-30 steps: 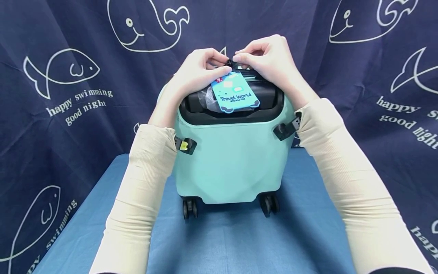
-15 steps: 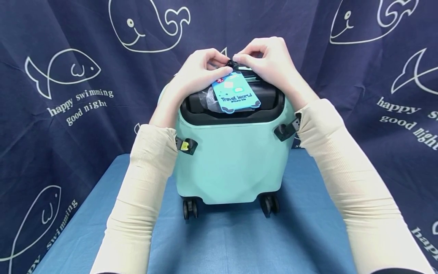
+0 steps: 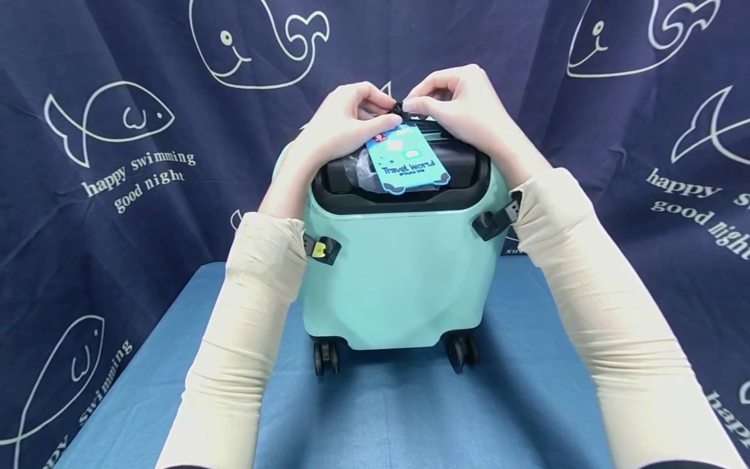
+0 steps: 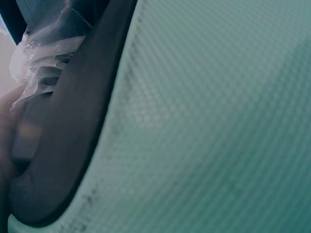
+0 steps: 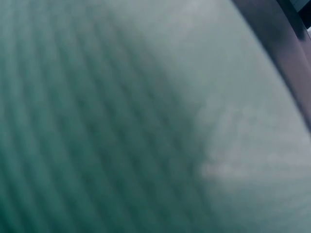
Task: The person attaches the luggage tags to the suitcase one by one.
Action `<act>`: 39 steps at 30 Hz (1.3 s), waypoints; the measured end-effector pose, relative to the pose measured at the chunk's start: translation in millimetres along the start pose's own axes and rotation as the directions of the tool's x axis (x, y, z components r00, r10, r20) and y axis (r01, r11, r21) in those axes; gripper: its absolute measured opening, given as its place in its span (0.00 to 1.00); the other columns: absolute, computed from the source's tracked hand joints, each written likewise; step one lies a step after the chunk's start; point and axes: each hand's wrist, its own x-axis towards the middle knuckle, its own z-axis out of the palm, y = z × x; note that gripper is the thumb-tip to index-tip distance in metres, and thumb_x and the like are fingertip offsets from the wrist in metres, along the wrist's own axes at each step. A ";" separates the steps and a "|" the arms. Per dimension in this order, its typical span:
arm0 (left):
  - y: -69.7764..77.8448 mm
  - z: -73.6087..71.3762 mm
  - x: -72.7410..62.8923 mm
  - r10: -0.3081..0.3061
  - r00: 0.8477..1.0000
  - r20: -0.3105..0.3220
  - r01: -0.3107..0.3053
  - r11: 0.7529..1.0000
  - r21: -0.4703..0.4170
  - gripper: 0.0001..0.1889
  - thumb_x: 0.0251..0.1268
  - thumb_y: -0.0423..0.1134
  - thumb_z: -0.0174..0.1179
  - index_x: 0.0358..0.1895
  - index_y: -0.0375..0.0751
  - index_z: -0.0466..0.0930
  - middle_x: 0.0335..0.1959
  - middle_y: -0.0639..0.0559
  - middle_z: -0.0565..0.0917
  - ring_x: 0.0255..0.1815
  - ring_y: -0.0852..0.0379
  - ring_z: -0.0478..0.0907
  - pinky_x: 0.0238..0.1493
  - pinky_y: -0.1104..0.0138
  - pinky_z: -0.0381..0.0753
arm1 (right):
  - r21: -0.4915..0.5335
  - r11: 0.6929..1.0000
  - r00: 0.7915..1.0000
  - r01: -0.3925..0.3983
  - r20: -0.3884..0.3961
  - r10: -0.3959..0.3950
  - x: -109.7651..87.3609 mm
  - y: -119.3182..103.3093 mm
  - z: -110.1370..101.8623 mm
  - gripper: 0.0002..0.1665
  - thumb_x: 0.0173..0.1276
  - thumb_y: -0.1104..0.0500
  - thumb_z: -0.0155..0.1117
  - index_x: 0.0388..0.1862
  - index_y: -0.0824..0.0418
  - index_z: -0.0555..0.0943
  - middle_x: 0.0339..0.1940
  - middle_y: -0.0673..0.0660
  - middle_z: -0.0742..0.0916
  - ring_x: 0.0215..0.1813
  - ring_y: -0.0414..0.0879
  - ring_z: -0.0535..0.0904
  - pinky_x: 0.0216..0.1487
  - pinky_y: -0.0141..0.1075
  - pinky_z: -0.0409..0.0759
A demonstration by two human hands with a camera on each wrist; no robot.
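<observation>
Cream sleeves [image 3: 225, 365], finely ribbed, creased; left wrist unit [image 3: 331, 251] black with yellow patch [image 3: 319, 249], right wrist unit [image 3: 489, 225] black and grey.

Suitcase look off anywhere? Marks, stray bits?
Yes. Dark specks on the mint suitcase beside its black trim, maybe scuffs or dirt. Crumpled clear plastic shows behind the tilted luggage tag, like leftover wrapping.

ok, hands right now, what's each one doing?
Left hand: closed, pinching the black strap at the top of the blue tag.
Right hand: closed, fingertips pinching at the same strap; exact grip too small to tell.
</observation>
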 end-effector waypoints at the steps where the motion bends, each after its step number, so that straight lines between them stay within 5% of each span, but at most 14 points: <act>1: 0.2 0.0 -0.2 0.002 1.000 0.000 -0.002 1.000 0.001 0.18 0.62 0.47 0.60 0.53 0.43 0.77 0.49 0.52 0.82 0.44 0.64 0.80 0.51 0.76 0.72 | 0.006 1.000 1.000 -0.002 0.004 0.002 0.0 0.3 0.2 0.11 0.60 0.53 0.68 0.36 0.60 0.87 0.23 0.39 0.83 0.27 0.37 0.74 0.33 0.26 0.68; 16: 0.0 0.4 -0.6 0.019 1.000 0.004 -0.019 1.000 -0.003 0.18 0.62 0.45 0.60 0.52 0.41 0.76 0.48 0.50 0.82 0.45 0.63 0.80 0.51 0.75 0.72 | 0.076 0.994 0.992 -0.074 0.103 0.066 0.5 2.2 -3.6 0.10 0.63 0.53 0.64 0.38 0.57 0.86 0.29 0.45 0.85 0.34 0.39 0.74 0.39 0.26 0.68; 32: -2.1 -1.4 -1.3 0.091 0.996 0.002 -0.091 0.996 -0.012 0.16 0.63 0.42 0.59 0.51 0.39 0.75 0.49 0.48 0.80 0.47 0.60 0.79 0.53 0.73 0.72 | 0.207 0.972 0.984 -0.113 0.162 0.080 2.7 4.1 -1.7 0.06 0.63 0.56 0.64 0.35 0.57 0.83 0.26 0.45 0.83 0.31 0.37 0.75 0.39 0.26 0.69; 39: -1.7 -0.8 -1.6 0.083 0.997 -0.005 -0.083 0.996 -0.024 0.16 0.63 0.42 0.59 0.50 0.39 0.75 0.48 0.49 0.80 0.46 0.61 0.79 0.52 0.74 0.72 | 0.141 0.980 0.976 -0.138 0.191 0.110 2.1 3.8 -3.7 0.10 0.65 0.52 0.62 0.40 0.55 0.84 0.30 0.44 0.84 0.37 0.39 0.74 0.43 0.26 0.68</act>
